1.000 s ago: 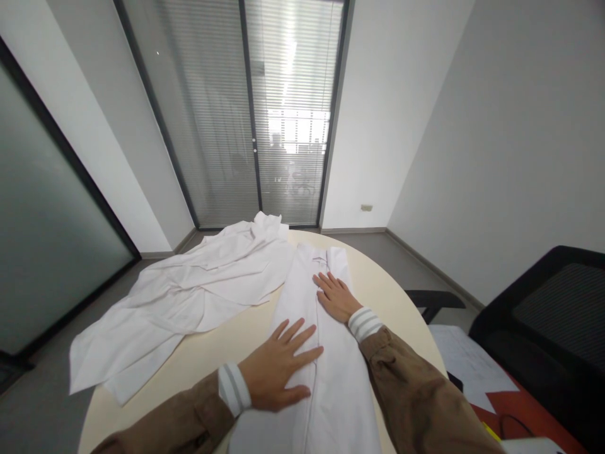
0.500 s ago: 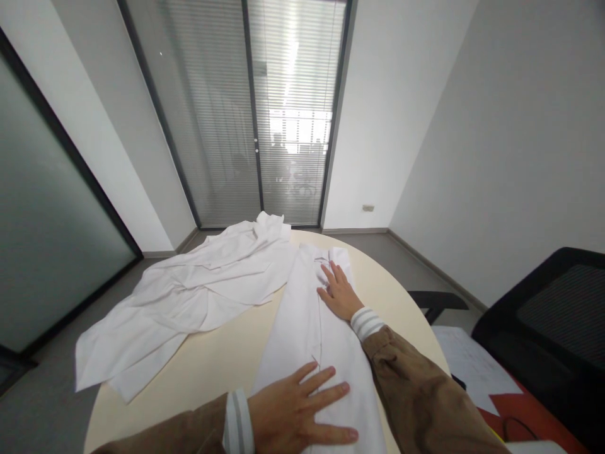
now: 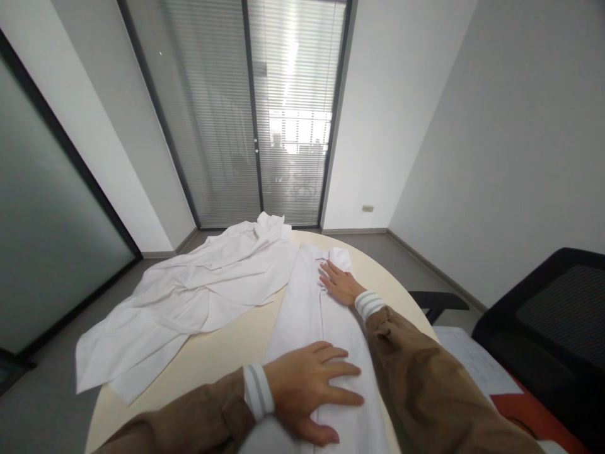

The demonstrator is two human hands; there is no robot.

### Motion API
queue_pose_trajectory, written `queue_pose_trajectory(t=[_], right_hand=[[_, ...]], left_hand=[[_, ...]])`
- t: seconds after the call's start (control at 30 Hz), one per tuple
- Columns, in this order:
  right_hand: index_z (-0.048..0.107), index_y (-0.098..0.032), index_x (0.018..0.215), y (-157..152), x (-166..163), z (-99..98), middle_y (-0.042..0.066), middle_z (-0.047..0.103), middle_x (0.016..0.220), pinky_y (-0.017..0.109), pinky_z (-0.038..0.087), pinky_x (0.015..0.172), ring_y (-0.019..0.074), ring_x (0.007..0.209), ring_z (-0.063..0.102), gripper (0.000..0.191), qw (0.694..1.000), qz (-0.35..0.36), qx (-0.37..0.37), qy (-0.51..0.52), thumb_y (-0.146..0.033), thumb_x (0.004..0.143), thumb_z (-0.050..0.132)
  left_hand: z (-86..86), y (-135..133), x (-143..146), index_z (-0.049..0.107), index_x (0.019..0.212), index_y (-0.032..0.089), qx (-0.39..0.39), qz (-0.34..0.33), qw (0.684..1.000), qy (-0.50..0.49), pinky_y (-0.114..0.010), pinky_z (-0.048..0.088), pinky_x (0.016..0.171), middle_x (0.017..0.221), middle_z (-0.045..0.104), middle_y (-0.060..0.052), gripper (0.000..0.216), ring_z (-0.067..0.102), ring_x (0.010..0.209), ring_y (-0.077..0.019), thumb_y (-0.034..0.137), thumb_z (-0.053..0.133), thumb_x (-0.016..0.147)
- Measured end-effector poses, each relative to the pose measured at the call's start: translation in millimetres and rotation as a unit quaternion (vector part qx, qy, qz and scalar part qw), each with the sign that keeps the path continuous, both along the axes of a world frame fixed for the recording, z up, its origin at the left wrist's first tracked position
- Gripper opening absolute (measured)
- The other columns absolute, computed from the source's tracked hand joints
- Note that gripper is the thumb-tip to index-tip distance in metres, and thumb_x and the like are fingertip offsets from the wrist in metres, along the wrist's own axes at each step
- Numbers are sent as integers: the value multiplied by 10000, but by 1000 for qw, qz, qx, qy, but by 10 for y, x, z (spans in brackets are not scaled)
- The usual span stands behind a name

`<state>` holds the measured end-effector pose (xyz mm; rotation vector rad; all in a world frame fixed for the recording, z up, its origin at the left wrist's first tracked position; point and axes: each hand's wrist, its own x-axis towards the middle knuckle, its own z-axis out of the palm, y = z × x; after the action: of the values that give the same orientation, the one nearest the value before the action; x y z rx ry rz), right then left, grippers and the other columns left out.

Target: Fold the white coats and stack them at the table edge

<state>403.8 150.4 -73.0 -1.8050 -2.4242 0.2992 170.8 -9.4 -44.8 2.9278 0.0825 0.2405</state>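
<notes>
A white garment folded into a long narrow strip (image 3: pixel 307 309) lies on the round cream table (image 3: pixel 222 353), running away from me. My left hand (image 3: pixel 312 391) presses flat on its near part, fingers spread and pointing right. My right hand (image 3: pixel 338 282) lies flat on its far end, near the collar. Both hands hold nothing. I wear brown sleeves with white striped cuffs.
A second white garment (image 3: pixel 189 296) is spread crumpled over the table's left and far side, hanging past the edge. A black office chair (image 3: pixel 543 328) stands at the right, with papers (image 3: pixel 467 366) and a red surface (image 3: pixel 524 403) below it. Glass doors with blinds are behind.
My left hand slid toward me along the folded garment, then shifted slightly right. My right hand moved farther along the strip toward the collar.
</notes>
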Motion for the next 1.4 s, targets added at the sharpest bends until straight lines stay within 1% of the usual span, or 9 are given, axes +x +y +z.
queue_pose_trajectory(t=[0.1,0.2,0.37,0.5,0.7,0.87,1.0,1.23,1.4], right_hand=[[71,-123,1591,172,57,-71,114,-9,1657,464,218,1186,255,1522,87,761,998,-53,17,-6,-586,992,149],[14,-44,1578,327,113,-163,144,14,1651,422,158,1213,260,1524,55,839,996,-91,15,-1,-616,977,142],[172,-146,1586,571,179,-241,64,122,1653,454,130,1213,300,1518,78,791,996,-83,-5,-24,-639,969,122],[169,-212,1590,778,212,-255,17,113,1657,491,138,1204,344,1513,51,773,994,-104,-10,-32,-661,962,127],[252,-237,1569,1068,146,-108,75,219,1635,608,186,1154,383,1486,169,759,990,-134,-31,-28,-667,954,140],[140,-261,1590,1172,-189,46,53,108,1659,603,219,1147,367,1499,132,730,997,-73,19,5,-647,970,157],[216,-326,1570,1203,-455,-22,-1,116,1658,574,67,1194,293,1521,49,669,999,26,26,-18,-636,981,147],[167,-282,1584,1335,-599,-233,21,65,1662,523,51,1208,274,1523,28,693,999,-33,-28,-24,-626,982,166],[341,-274,1534,1389,-493,-124,28,219,1635,511,93,1210,262,1514,136,639,996,-6,-15,83,-593,990,237]], left_hand=[[-32,22,9,372,1511,288,-6,21,1000,6,-590,221,1166,1621,253,-85,715,240,1466,-399,589,542,886],[-57,21,-16,314,1538,302,-17,28,999,21,-580,229,1169,1636,208,-82,737,228,1473,-390,591,535,897],[-40,82,-48,283,1548,327,9,15,1000,24,-552,245,1177,1648,164,-59,715,194,1488,-368,512,556,913],[-114,126,-47,322,1531,352,68,26,997,-1,-513,308,1158,1635,218,-57,548,253,1475,-341,432,426,999],[-269,173,-31,331,1517,403,163,39,985,-38,-467,402,1104,1607,300,-32,494,353,1434,-316,470,333,1027],[-339,217,-31,324,1517,409,200,38,978,-53,-442,419,1086,1590,334,-37,500,387,1409,-303,472,359,1023],[-537,264,13,381,1478,441,216,31,974,-65,-431,414,1079,1558,387,-27,476,403,1389,-298,470,434,1006],[-789,351,77,519,1396,330,220,27,973,-61,-418,364,1118,1431,541,-35,394,476,1305,-260,405,444,1016],[-725,317,57,356,1482,463,209,27,976,-52,-441,399,1092,1530,431,-5,483,422,1373,-293,452,447,1007]])
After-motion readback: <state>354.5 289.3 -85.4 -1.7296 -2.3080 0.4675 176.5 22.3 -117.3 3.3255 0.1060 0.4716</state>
